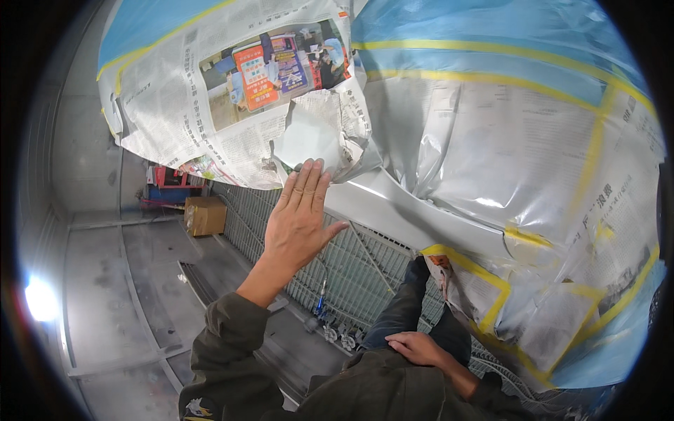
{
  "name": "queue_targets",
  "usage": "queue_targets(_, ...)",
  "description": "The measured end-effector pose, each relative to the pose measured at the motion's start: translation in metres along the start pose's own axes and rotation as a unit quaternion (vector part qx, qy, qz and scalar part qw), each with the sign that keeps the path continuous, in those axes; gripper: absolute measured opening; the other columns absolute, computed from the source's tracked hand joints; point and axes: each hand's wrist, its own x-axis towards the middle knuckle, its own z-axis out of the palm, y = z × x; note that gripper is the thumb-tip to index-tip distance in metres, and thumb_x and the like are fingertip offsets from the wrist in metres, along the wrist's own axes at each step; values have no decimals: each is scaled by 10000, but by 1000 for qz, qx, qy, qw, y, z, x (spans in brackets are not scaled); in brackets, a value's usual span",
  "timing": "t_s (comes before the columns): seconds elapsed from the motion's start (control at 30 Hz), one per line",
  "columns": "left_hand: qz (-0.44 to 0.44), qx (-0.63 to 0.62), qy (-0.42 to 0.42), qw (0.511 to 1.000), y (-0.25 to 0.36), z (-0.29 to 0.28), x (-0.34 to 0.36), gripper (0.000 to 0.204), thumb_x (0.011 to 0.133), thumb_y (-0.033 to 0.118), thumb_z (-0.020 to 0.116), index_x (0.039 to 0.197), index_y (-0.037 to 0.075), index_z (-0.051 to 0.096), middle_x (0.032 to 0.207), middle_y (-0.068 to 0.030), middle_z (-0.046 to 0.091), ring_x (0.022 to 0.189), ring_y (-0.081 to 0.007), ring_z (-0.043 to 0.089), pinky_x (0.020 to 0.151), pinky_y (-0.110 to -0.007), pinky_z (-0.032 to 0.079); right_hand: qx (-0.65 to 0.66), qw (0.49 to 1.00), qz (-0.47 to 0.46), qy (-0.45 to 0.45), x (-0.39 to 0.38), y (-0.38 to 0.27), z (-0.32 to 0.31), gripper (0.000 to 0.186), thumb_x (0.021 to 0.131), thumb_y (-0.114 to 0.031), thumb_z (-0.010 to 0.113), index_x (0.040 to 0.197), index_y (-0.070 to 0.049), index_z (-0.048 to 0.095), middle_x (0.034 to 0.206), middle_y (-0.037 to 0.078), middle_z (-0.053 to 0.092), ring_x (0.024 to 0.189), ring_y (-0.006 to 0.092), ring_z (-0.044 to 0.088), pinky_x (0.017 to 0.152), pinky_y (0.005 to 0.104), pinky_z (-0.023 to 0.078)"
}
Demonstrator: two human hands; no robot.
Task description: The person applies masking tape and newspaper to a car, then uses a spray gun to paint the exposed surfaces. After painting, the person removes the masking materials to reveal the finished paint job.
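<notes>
My left hand is open with its fingers stretched out. Its fingertips lie on the lower edge of a pale, bare patch framed by torn newspaper. The newspaper masking covers a large rounded panel, and its edges curl up beside the patch. My right hand rests low against the front of my dark clothing, seemingly relaxed and holding nothing; some of its fingers are hidden. A smooth light-grey body panel runs to the right below the masked part.
Blue plastic film and yellow tape border the masking. Underfoot is a metal floor grating. A cardboard box and a red rack stand at left. A blue-handled tool is by my legs. A bright lamp shines far left.
</notes>
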Motion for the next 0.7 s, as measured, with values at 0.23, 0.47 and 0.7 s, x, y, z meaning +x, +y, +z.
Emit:
queue_targets(0.23,90,-7,19,996,-12,2,39,805,885,486,638,1439,-47,400,1520,-227,385,1450,-341,320,1217,-442,232,-7,1000,2,-15,1,-1,6,365,1008,-291,491,1223,-45,655,1165,166,688,1095,330,645,940,394,502)
queue_targets(0.47,135,2,-16,991,-20,-7,23,771,896,456,638,1438,-40,406,1504,-216,412,1431,-323,359,1213,-440,245,-11,1000,2,1,-1,-2,6,373,1002,-295,493,1224,-42,652,1154,172,689,1084,340,645,926,400,505)
queue_targets(0.7,134,31,8,990,-17,-10,15,744,912,455,621,1429,-38,411,1487,-173,452,1428,-297,369,1215,-430,243,-16,1000,18,-8,-20,-2,4,373,998,-308,504,1238,-61,647,1145,164,694,1047,338,659,895,407,513)
